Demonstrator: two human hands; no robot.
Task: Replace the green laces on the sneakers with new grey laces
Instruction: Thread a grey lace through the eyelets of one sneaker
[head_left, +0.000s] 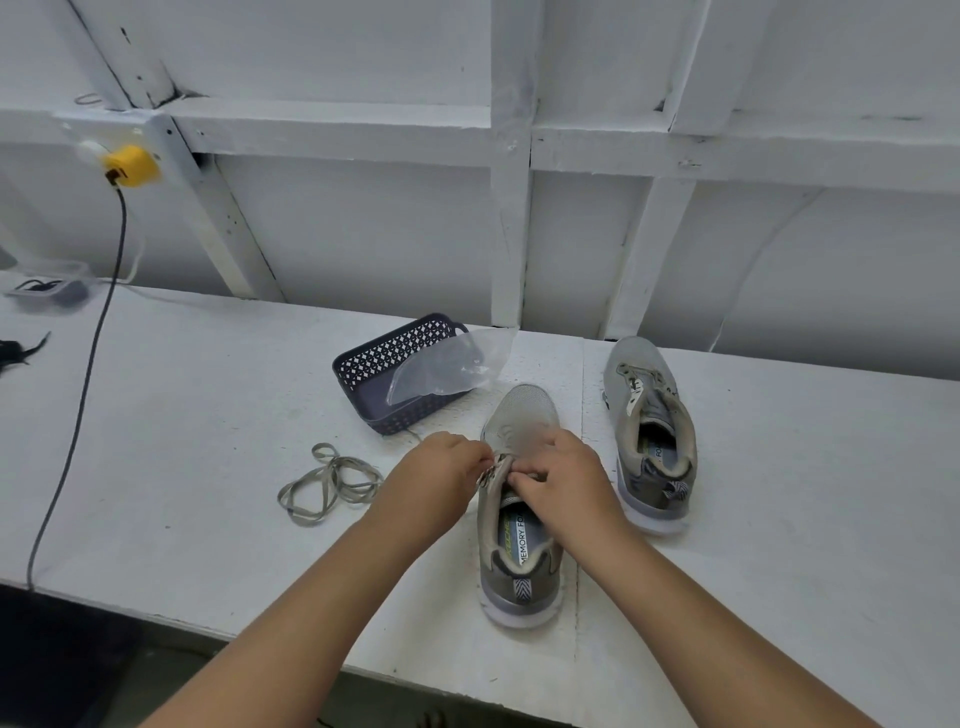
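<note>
1. White-painted bench (208, 415) against a white framed wall; a yellow plug (131, 165) with a dark cord (98, 332) sits at the far left.
2. Two grey sneakers. The near sneaker (519, 519) stands heel toward the person, probably so the eyelets face up within reach. The far sneaker (649, 431) is parked to the right, well apart, with no lace visible in its eyelets.
3. Both hands meet over the near sneaker's eyelet rows. The left hand (441, 467) has fingers curled, pinching at the left eyelet edge; the right hand (566, 478) is curled too, fingertips pinching at the tongue area. Whatever lace end they hold is too small to make out.
4. One loose lace (327, 480) lies coiled on the bench left of the hands, greyish-green; likely a pulled-out old one, set aside clear of the work.
5. One dark latticed basket (395, 374) behind the shoe, holding one clear plastic bag (447, 371), presumably the new laces' packaging.
6. Judgement: relacing of the first shoe is at an early stage.
</note>
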